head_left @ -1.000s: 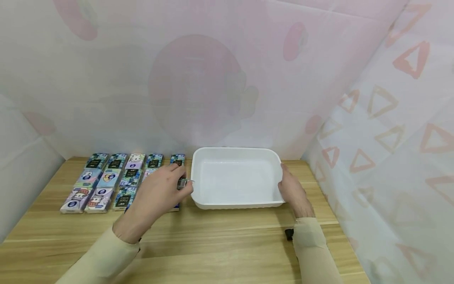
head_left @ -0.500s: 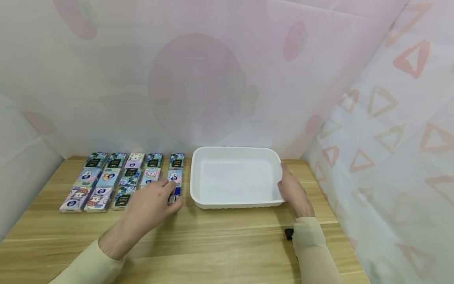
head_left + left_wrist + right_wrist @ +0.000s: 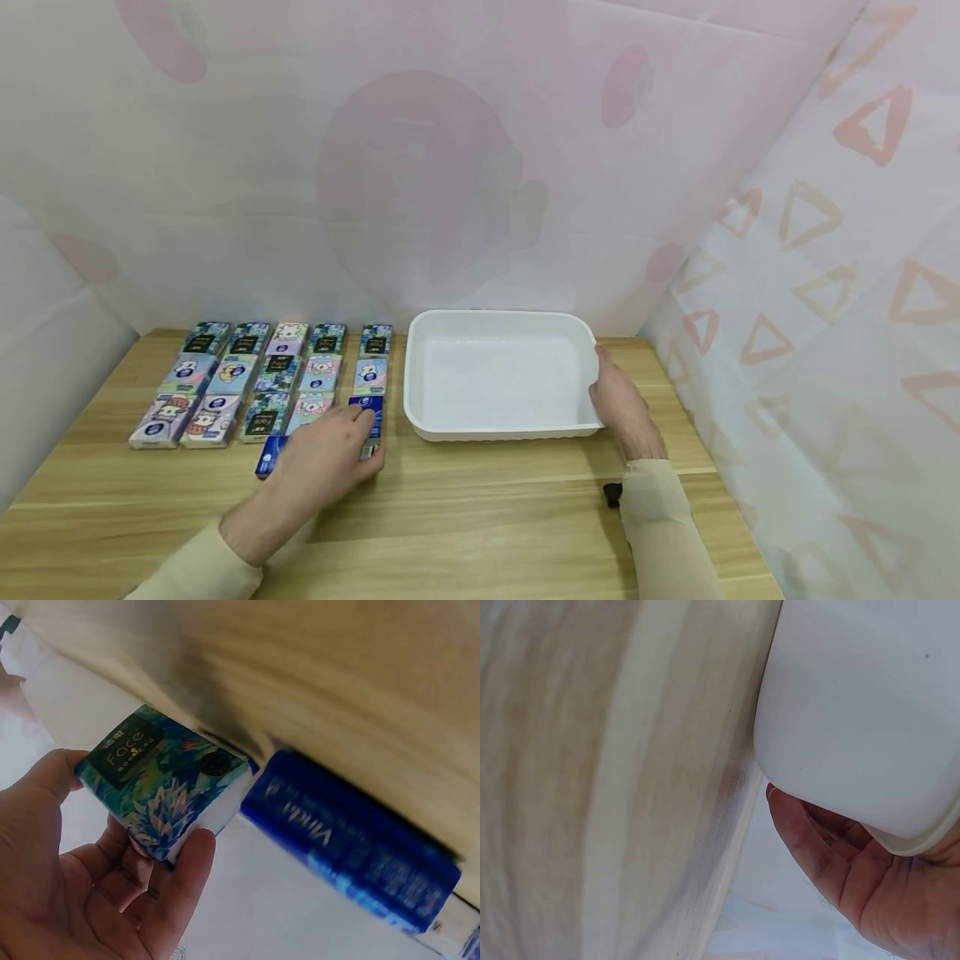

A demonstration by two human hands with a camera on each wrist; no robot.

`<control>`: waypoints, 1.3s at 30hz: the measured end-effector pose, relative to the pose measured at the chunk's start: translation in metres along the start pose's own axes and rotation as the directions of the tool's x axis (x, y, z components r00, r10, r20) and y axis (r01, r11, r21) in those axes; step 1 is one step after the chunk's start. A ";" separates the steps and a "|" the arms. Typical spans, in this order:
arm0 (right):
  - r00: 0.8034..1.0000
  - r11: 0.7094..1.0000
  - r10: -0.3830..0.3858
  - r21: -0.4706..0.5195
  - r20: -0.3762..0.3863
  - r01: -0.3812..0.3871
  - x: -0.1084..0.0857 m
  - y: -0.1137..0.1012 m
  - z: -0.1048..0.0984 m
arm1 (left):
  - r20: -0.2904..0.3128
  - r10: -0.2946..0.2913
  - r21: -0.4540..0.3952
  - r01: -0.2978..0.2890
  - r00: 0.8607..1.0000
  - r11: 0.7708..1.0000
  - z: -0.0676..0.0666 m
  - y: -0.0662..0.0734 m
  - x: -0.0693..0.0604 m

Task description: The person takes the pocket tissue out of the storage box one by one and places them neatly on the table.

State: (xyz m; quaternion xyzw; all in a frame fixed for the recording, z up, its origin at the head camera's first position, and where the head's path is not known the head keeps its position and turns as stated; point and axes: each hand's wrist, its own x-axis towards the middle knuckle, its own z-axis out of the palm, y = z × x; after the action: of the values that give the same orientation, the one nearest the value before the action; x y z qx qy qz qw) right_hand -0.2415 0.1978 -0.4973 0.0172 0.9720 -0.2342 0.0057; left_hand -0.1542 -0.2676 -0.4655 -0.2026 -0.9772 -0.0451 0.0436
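My left hand [image 3: 330,454] pinches a tissue pack with a green floral print and the word Face [image 3: 169,784], thumb on one end and fingers on the other. In the head view the hand mostly hides that pack. Right beside it, a blue tissue pack [image 3: 352,840] lies at the near end of the right-hand column. My right hand [image 3: 624,410] grips the right side of a white plastic tray [image 3: 502,434], its fingers under the rim in the right wrist view. Nothing lies inside the tray.
Several tissue packs [image 3: 185,372] lie in columns on the left of the wooden table [image 3: 450,517]. Another blue pack [image 3: 270,456] sticks out beyond my left hand. A small black object [image 3: 612,494] is by the right sleeve. Patterned cloth walls [image 3: 420,192] enclose the table.
My left hand has moved left and nearer from the tray's left edge, carrying the green tissue pack to the near end of the right-hand column. The right hand and the tray stay put.
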 end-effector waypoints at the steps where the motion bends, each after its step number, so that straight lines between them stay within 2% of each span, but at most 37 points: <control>1: 1.000 1.000 -0.001 0.000 0.000 0.001 0.000 0.000 0.000 | 0.005 -0.002 0.002 0.002 1.000 1.000 0.002 0.000 -0.001; 9: 1.000 1.000 0.012 0.007 0.014 -0.012 0.000 -0.002 0.000 | -0.016 0.008 0.034 -0.008 1.000 0.999 0.008 -0.001 -0.006; 19: 1.000 0.999 -0.027 0.031 -0.010 0.028 0.000 -0.004 0.001 | 0.129 0.025 0.007 -0.026 0.991 1.000 0.003 -0.003 -0.010; 24: 1.000 0.998 -0.025 0.050 -0.007 0.026 0.001 -0.005 0.002 | 0.143 0.048 0.062 -0.058 0.988 0.996 0.006 -0.006 -0.010; 29: 0.999 0.998 -0.042 0.041 0.012 0.041 0.002 -0.003 0.000 | 0.147 0.044 0.109 -0.060 0.988 0.992 0.005 -0.009 -0.008; 31: 0.998 0.998 -0.050 0.042 0.040 0.048 0.002 0.000 -0.004 | 0.144 0.041 0.099 -0.055 0.989 0.994 0.003 -0.010 -0.007; 35: 0.994 0.996 -0.051 0.075 0.094 0.044 -0.002 0.006 -0.015 | 0.091 0.033 0.045 -0.037 0.995 0.998 -0.004 -0.015 -0.002; 39: 0.996 0.995 -0.036 0.095 0.086 0.027 -0.005 0.006 -0.028 | 0.016 0.002 -0.007 -0.002 1.000 1.000 -0.014 -0.027 0.007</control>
State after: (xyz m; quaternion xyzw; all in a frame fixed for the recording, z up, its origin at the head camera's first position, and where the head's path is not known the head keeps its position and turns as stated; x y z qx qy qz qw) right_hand -0.2360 0.2154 -0.4749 -0.0081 0.9589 -0.2802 0.0440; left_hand -0.1702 -0.2908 -0.4528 -0.2039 -0.9772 -0.0468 0.0352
